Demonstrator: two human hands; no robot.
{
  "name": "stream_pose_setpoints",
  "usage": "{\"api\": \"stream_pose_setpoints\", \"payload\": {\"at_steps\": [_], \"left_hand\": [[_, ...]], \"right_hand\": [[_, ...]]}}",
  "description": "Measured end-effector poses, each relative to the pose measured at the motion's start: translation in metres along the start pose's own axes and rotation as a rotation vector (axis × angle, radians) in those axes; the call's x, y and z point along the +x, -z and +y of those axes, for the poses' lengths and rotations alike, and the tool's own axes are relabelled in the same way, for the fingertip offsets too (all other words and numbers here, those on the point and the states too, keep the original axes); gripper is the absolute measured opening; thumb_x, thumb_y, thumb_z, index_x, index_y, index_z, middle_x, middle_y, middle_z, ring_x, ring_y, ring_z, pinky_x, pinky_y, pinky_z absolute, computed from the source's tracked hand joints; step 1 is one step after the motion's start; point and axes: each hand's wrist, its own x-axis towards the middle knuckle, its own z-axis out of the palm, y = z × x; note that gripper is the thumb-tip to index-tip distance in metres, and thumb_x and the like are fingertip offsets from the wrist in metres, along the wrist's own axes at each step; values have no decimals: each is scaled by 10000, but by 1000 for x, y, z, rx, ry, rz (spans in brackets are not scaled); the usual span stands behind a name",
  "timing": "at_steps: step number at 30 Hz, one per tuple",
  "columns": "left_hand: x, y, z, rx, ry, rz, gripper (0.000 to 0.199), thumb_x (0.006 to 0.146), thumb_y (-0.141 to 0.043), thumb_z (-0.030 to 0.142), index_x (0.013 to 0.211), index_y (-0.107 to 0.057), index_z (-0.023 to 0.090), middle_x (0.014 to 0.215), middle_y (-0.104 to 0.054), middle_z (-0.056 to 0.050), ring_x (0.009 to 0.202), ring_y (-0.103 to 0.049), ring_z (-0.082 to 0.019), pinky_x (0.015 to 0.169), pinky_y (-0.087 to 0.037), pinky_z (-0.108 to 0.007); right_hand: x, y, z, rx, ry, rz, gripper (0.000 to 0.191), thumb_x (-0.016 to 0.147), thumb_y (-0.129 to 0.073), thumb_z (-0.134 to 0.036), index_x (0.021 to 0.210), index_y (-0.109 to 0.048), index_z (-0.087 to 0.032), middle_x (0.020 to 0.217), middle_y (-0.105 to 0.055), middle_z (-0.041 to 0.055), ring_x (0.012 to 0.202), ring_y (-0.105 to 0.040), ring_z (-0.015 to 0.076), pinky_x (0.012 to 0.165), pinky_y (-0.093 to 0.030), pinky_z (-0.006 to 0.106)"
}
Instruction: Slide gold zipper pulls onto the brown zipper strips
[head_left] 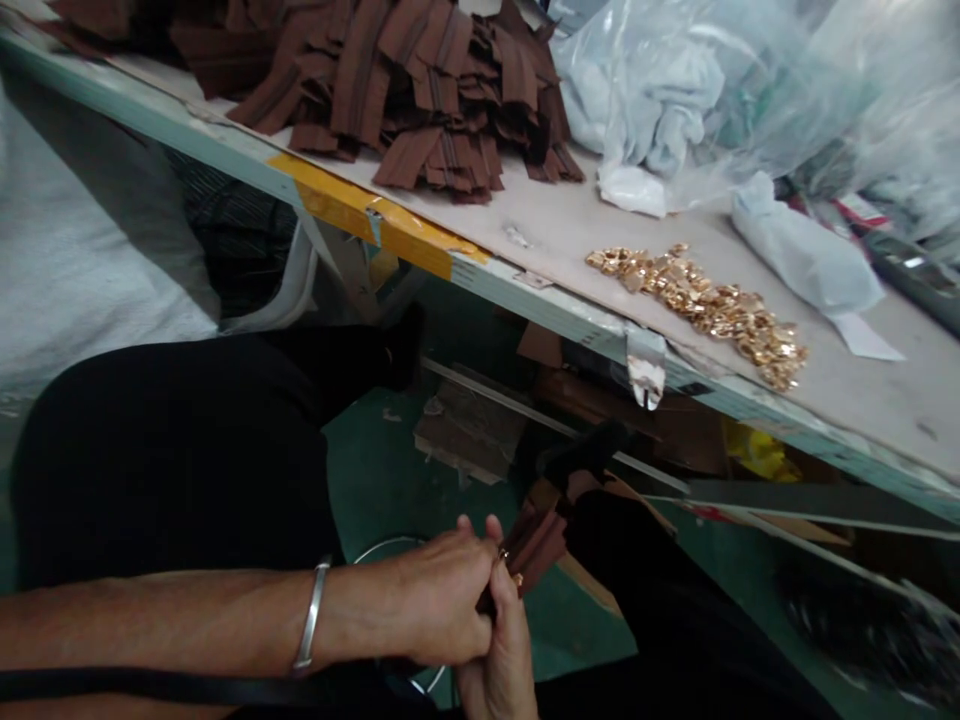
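Note:
Low in the view, my left hand, with a silver bangle at its wrist, is closed round the end of a brown zipper strip. My right hand presses against it from below and right, its thumb and fingers also closed on the strip. A small gold piece shows between the two hands. The strip's free end sticks out up and right over my lap. On the table, a heap of brown zipper strips lies at the upper left, and a pile of gold zipper pulls lies near the front edge.
The table's edge crosses above my knees, with a metal clip hanging from it. Clear plastic bags stand at the back right. A white sack is at the left. Cardboard lies beneath the table.

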Motion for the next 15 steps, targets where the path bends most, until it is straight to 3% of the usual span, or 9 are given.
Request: {"api": "stream_pose_setpoints", "payload": {"at_steps": [3,6,8,10,12,15], "left_hand": [[0,4,4,65,0,-16,261,696,-578,207,933,-686,194,889,-741,-96,820,-683,-280,701,-492,-329],[-4,10,5,105,0,-60,291,622,-664,293,889,-712,187,786,-740,-83,697,-683,-283,582,-475,-314],[-5,16,5,120,17,-77,374,602,-702,392,904,-722,172,814,-740,-95,707,-684,-288,575,-476,-310],[-4,22,6,96,25,-97,478,624,-697,461,1009,-711,178,933,-742,-98,815,-689,-275,652,-495,-294],[0,26,9,37,53,-94,502,672,-674,455,1101,-690,195,1016,-738,-93,893,-683,-251,736,-497,-283],[8,28,11,137,90,19,443,750,-627,408,1139,-682,202,1090,-741,-98,1031,-659,-273,878,-465,-325]], "right_hand": [[4,-1,-6,-61,93,41,388,649,-813,-429,983,-708,-264,1108,-732,53,1144,-616,287,1054,-397,484],[1,-7,-32,-164,239,50,224,659,-807,-375,817,-699,-259,962,-750,44,1043,-663,285,943,-498,458],[-10,-12,-65,-183,369,45,176,674,-796,-328,786,-676,-264,740,-700,4,778,-703,235,771,-568,411],[-33,-15,-109,-155,523,42,151,715,-766,-304,795,-645,-262,587,-556,-59,462,-551,113,562,-550,303],[-66,-14,-155,-134,705,53,153,739,-749,-285,777,-609,-237,544,-444,-87,381,-410,61,447,-468,222],[-117,-1,-208,-171,1080,191,179,743,-758,-271,777,-593,-208,564,-443,-85,410,-397,60,443,-439,209]]}}
